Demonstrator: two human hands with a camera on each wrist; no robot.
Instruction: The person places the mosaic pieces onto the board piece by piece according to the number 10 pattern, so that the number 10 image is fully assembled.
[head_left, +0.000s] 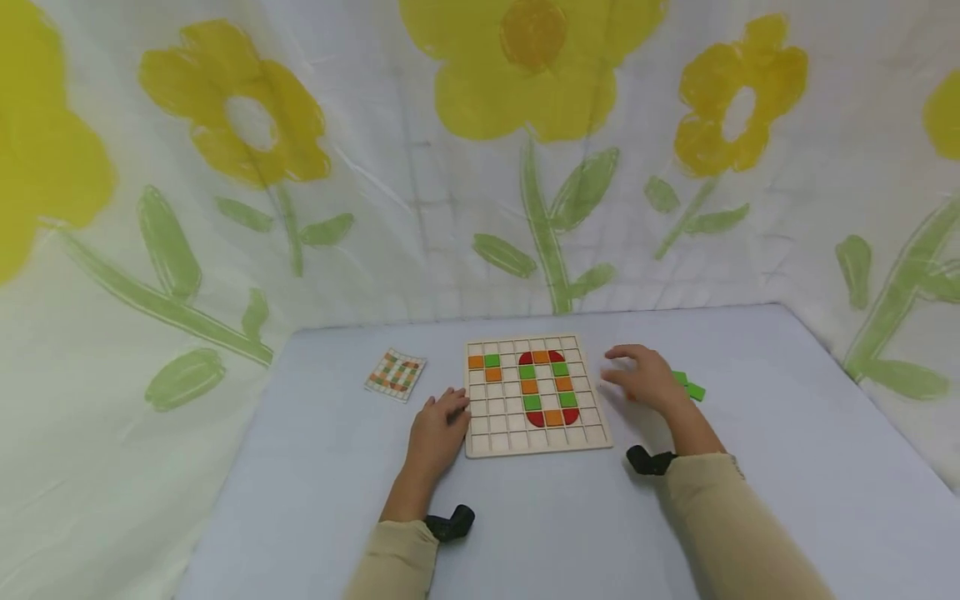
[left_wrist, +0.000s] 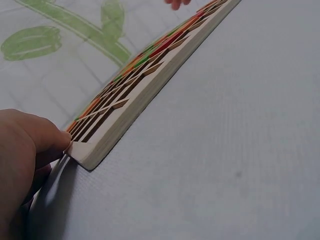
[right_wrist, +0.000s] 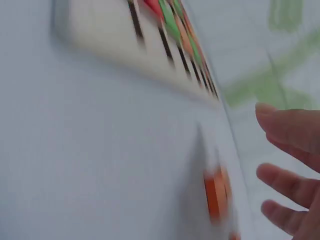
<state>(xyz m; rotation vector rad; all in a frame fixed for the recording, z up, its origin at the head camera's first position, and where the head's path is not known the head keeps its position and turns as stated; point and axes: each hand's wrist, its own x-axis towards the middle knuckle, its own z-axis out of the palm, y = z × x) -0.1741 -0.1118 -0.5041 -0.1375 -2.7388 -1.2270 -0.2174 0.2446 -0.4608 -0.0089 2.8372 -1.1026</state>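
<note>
A square wooden grid board (head_left: 497,422) lies on the table, with red, orange and green tiles in a ring toward its right and several square tiles at its upper left. My left hand (head_left: 437,433) rests beside the board's left edge; in the left wrist view a digit touches the rim near a corner. To the right of the board, my right hand (head_left: 647,379) hovers with fingers spread and nothing between them. Loose green tiles (head_left: 696,391) lie just beyond it, partly hidden by the hand. An orange tile (right_wrist: 216,196) appears blurred below the right fingers.
A small pattern card (head_left: 396,375) with a coloured grid lies left of the board. Behind the pale table (head_left: 540,525) hangs a white cloth (head_left: 375,167) painted with yellow flowers. Each wrist wears a black band with a camera.
</note>
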